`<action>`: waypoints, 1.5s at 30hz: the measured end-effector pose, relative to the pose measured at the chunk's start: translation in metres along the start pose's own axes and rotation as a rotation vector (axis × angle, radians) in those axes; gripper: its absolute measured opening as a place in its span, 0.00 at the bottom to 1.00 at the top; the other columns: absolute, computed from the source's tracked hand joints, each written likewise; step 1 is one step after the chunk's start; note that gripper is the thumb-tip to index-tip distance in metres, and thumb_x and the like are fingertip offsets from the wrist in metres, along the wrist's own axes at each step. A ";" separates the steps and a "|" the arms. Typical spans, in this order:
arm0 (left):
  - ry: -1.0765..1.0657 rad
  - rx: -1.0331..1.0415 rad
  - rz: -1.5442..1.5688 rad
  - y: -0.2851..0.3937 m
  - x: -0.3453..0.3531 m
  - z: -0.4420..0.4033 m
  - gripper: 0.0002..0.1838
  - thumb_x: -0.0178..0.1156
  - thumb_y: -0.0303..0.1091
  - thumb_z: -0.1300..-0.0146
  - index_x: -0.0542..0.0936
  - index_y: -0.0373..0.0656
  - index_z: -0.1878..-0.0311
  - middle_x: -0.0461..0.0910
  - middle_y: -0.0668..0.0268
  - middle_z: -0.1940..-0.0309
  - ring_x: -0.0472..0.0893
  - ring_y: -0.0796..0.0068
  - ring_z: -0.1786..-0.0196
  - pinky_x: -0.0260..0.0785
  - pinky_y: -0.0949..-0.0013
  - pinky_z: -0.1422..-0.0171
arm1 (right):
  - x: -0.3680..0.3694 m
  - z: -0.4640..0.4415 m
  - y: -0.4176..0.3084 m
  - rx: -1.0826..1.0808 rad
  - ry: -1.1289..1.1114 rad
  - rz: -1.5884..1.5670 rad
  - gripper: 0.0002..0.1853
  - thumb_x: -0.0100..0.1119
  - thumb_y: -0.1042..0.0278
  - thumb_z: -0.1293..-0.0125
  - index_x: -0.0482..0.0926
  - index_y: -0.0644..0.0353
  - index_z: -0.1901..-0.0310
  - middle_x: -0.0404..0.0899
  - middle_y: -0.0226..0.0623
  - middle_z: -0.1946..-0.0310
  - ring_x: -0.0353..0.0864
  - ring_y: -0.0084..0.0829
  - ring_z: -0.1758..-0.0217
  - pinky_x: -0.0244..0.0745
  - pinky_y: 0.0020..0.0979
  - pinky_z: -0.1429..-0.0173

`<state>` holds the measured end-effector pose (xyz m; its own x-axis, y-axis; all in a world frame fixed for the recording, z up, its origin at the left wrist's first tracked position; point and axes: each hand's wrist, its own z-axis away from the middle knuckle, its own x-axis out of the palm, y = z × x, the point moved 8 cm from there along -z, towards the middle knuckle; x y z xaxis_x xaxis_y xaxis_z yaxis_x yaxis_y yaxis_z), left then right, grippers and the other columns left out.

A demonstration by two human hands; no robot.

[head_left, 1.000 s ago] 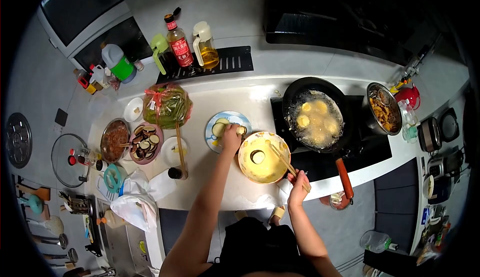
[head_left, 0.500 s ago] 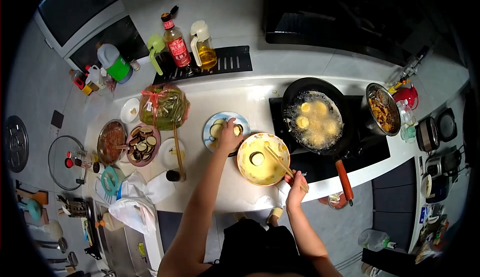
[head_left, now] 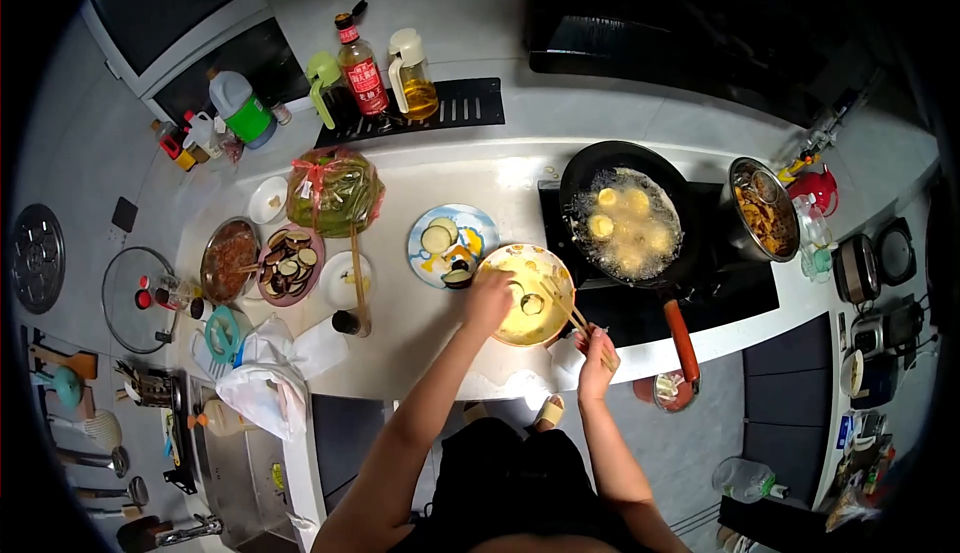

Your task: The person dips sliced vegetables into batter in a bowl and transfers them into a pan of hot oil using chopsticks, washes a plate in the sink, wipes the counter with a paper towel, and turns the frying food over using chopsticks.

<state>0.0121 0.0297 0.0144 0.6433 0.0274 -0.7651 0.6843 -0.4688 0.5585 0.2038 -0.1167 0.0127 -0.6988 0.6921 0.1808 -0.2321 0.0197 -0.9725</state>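
Observation:
My left hand [head_left: 487, 300] is over the left side of the patterned bowl [head_left: 568, 275] of yellow batter, its fingers pinched on an eggplant slice at the batter. Another eggplant slice [head_left: 532, 304] lies in the batter. In my right hand [head_left: 598, 361] is a pair of chopsticks [head_left: 573, 321], tips down in the bowl. Behind my left hand, a blue-patterned plate [head_left: 478, 225] bears a few pale eggplant slices [head_left: 437, 237]. To the right, a wok [head_left: 672, 178] holds several yellow pieces [head_left: 601, 226] in bubbling oil.
A steel pot [head_left: 741, 243] with browned food stands right of the wok, whose red-brown handle [head_left: 681, 341] juts over the counter's front edge. At left are a pink bowl of dark slices [head_left: 291, 265], a steel bowl of reddish filling [head_left: 229, 258], a vegetable bag [head_left: 335, 193] and a white plate [head_left: 338, 288].
My left hand has moved from the blue-patterned plate right and toward me, over the batter bowl, with an eggplant slice. My right hand keeps the chopsticks in the bowl.

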 end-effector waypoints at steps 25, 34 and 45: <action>0.309 -0.322 0.198 -0.128 -0.063 0.008 0.11 0.63 0.32 0.49 0.78 0.40 0.62 0.80 0.61 0.75 0.80 0.69 0.73 0.71 0.68 0.68 | 0.090 0.044 -0.017 -0.770 -0.688 0.884 0.08 0.59 0.72 0.44 0.77 0.62 0.62 0.77 0.41 0.68 0.78 0.42 0.72 0.75 0.32 0.68; 0.439 -0.431 0.372 -0.060 -0.087 0.034 0.13 0.64 0.31 0.51 0.78 0.42 0.60 0.81 0.65 0.74 0.80 0.74 0.73 0.72 0.71 0.67 | 0.028 -0.028 0.031 0.146 -0.077 0.042 0.19 0.47 0.58 0.32 0.78 0.70 0.63 0.80 0.37 0.74 0.78 0.22 0.75 0.75 0.21 0.68; 0.384 -0.436 0.390 -0.034 -0.070 0.052 0.12 0.64 0.31 0.51 0.78 0.41 0.62 0.81 0.65 0.75 0.80 0.74 0.74 0.72 0.72 0.67 | 0.048 -0.009 0.008 -0.158 -0.262 0.341 0.11 0.54 0.68 0.36 0.78 0.70 0.61 0.80 0.41 0.72 0.76 0.24 0.72 0.71 0.25 0.65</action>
<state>-0.0736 -0.0018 0.0323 0.8908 0.2767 -0.3605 0.4027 -0.1129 0.9084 0.1750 -0.0769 0.0124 -0.8695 0.4729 -0.1427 0.1328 -0.0544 -0.9897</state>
